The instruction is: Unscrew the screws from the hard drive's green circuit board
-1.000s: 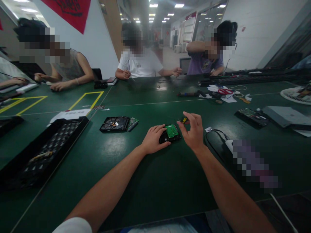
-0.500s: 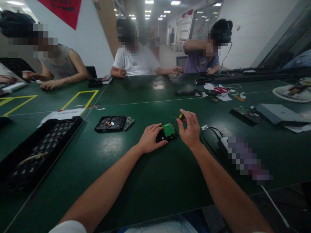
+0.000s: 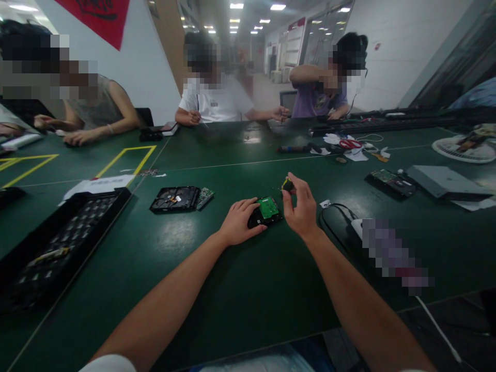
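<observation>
A black hard drive with a green circuit board on its upper face lies on the green table. My left hand grips its left end, fingers along the far side and thumb along the near side. Just right of the drive, my right hand is raised and pinches a small yellow-and-black screwdriver between thumb and fingers; its shaft cannot be made out. Tiny dark bits lie on the table beside that hand. To the left rests an opened hard drive with a loose circuit board against it.
A long black tray stands at left. To the right are a cable, a power strip, another hard drive and a silver box. Red-handled scissors lie farther back. Several people sit across the table.
The screwdriver has turned slightly in my right fingers, showing more of its dark part. My left hand stays on the hard drive. The whole view has shifted a little.
</observation>
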Demonstrator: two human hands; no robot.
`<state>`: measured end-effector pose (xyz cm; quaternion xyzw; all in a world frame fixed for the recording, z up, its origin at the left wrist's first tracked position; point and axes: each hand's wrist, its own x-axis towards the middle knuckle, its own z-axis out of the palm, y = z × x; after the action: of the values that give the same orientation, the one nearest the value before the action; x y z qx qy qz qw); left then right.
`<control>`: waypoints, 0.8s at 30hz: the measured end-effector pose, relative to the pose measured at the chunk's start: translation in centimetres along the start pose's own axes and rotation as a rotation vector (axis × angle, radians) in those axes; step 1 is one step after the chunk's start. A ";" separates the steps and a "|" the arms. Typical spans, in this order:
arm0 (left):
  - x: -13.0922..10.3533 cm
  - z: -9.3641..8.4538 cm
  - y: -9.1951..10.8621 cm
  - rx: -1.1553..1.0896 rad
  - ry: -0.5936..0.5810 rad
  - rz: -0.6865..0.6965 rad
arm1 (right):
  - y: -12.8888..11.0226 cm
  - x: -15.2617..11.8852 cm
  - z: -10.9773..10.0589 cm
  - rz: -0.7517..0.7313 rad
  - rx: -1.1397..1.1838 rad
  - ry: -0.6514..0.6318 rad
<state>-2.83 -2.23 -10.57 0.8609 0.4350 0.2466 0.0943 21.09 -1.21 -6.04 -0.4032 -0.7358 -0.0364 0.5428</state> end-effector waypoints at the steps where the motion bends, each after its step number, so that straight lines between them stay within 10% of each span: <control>1: 0.0 0.0 0.0 -0.001 0.000 -0.001 | 0.0 0.0 0.0 0.004 0.002 0.000; 24: 0.0 0.0 -0.1 -0.010 0.000 -0.007 | 0.0 0.0 0.0 -0.014 -0.005 0.013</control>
<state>-2.87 -2.21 -10.62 0.8588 0.4370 0.2484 0.0994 21.10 -1.16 -6.04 -0.3993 -0.7351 -0.0448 0.5460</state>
